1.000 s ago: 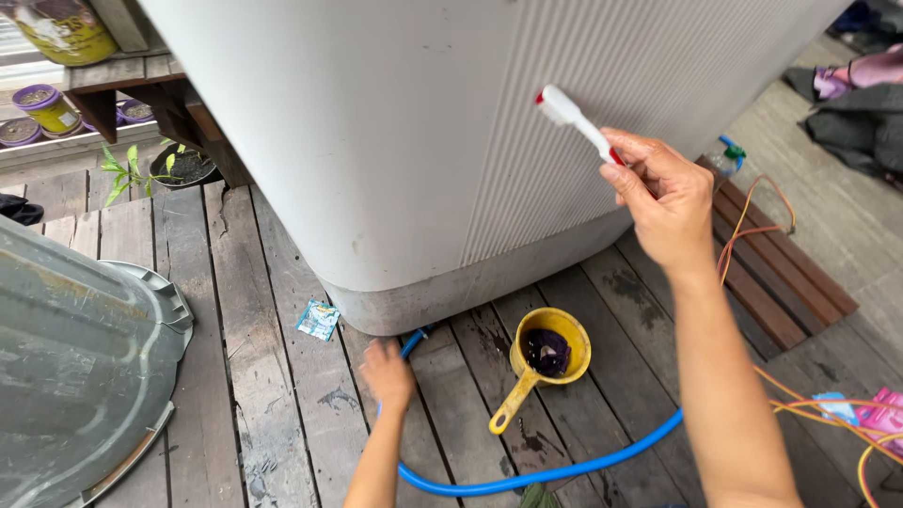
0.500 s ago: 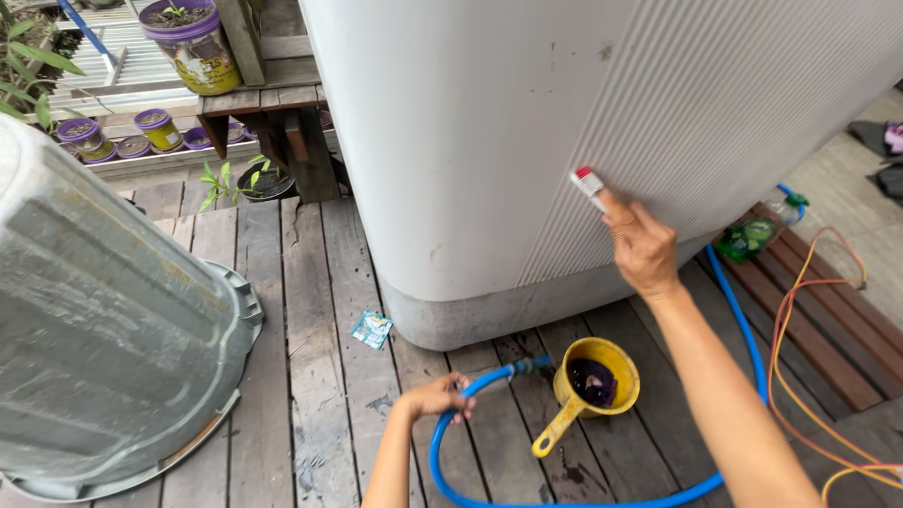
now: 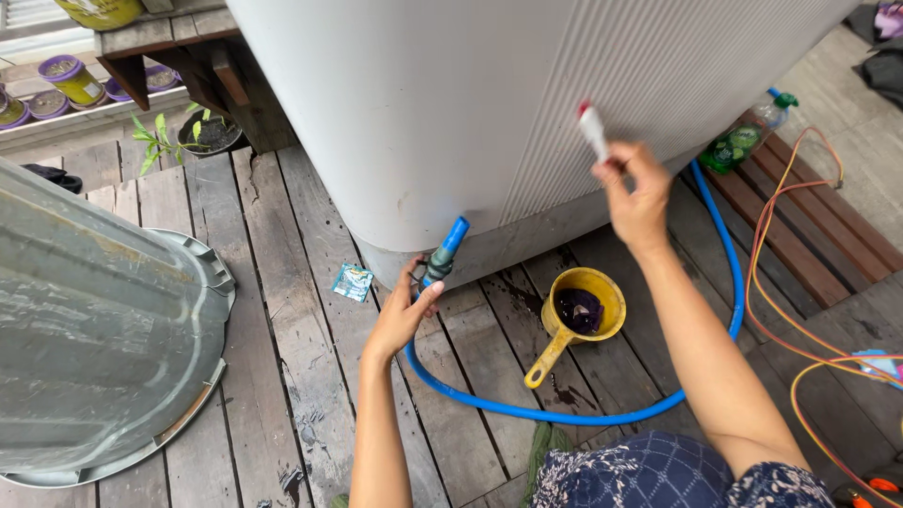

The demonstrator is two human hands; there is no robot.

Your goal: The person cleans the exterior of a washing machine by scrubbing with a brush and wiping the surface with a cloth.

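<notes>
My left hand [image 3: 403,315] grips the blue hose [image 3: 527,406] just behind its nozzle [image 3: 446,250], which points up at the lower corner of a large white ribbed machine [image 3: 489,103]. My right hand [image 3: 638,193] holds a white toothbrush with a red tip [image 3: 592,127], its head against the ribbed side of the machine. The hose loops across the wooden deck behind me and runs off to the right. A yellow ladle-shaped scoop [image 3: 577,317] with dark cloth inside sits on the planks between my arms.
A grey metal tub [image 3: 89,339] lies tipped on the left. A small blue sachet [image 3: 352,281] lies on the planks. Potted plants [image 3: 202,132] stand at the back left, a green bottle [image 3: 743,141] and orange cords [image 3: 800,282] at the right.
My left hand has lifted the hose end off the deck and aimed the nozzle at the machine's base. My right hand has kept the toothbrush on the ribbed panel, shifting slightly.
</notes>
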